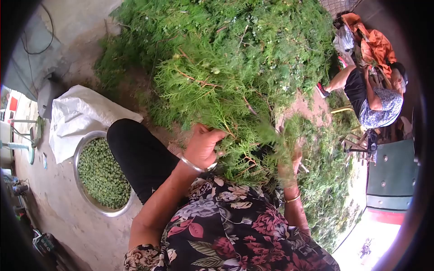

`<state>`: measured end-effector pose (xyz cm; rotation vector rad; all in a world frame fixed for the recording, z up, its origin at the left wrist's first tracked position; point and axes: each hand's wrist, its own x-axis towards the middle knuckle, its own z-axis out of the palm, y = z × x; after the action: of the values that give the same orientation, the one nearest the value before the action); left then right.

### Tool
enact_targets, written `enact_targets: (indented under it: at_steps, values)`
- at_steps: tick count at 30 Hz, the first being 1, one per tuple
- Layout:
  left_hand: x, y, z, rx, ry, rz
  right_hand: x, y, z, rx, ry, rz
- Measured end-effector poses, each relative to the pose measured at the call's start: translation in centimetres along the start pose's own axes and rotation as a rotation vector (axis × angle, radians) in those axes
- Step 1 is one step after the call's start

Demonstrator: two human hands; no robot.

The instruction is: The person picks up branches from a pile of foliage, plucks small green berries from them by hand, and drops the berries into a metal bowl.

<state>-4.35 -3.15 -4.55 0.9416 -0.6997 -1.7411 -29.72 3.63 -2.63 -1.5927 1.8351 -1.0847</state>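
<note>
My left hand, with a silver bangle at the wrist, is closed with thumb and fingers pinched on a leafy evergreen branch. The branch has flat, scaly green foliage like arborvitae and brownish stems, and it spreads forward from my lap. My right hand, below a gold bangle, is closed at a smaller evergreen sprig, which is smeared by motion and covers part of the fingers. Beside my left knee, a metal basin is filled with small round green cones or seeds.
A large heap of cut evergreen branches lies ahead, and more clippings are on the right. A white sack lies behind the basin. At right, another person sits near orange cloth. Cables and a fan-like stand are on the left.
</note>
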Motion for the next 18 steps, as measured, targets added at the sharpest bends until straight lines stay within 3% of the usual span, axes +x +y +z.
enact_targets:
  at_steps: [2,3,4,6,8,9,10,12,16,18]
  values:
    - [-0.6,0.8,1.2,-0.14,-0.032,-0.069,-1.3,4.7,0.1,0.79,0.021,0.181]
    - [-1.0,1.8,2.1,-0.279,-0.061,-0.137,-1.5,5.0,-0.4,0.4,-0.106,0.188]
    - [-1.5,2.7,3.0,-0.417,-0.088,-0.205,-1.5,5.1,-0.4,0.398,-0.099,0.186]
    - [-2.4,3.8,4.5,-0.45,-0.074,-0.174,-1.6,3.4,0.5,1.192,-0.021,0.187]
    - [-2.7,4.2,5.0,-0.388,-0.141,-0.218,0.0,0.0,0.3,1.124,-0.017,0.211]
    - [-2.6,4.0,5.2,-0.357,-0.24,-0.096,0.9,-1.7,-0.4,0.348,-0.127,-0.076]
    - [-2.6,3.8,5.7,-0.356,-0.24,-0.094,1.4,-2.9,-0.7,-0.437,-0.219,-0.344]
    - [-2.7,3.5,7.0,-0.237,-0.214,-0.051,1.5,-3.2,-0.3,-0.281,-0.159,-0.402]
    - [-3.2,3.4,8.0,-0.242,-0.24,-0.185,0.8,-0.9,0.5,-0.227,-0.205,-0.294]
    - [-3.4,3.0,8.0,-0.219,-0.24,-0.117,1.2,-1.1,0.8,-0.092,-0.228,-0.21]
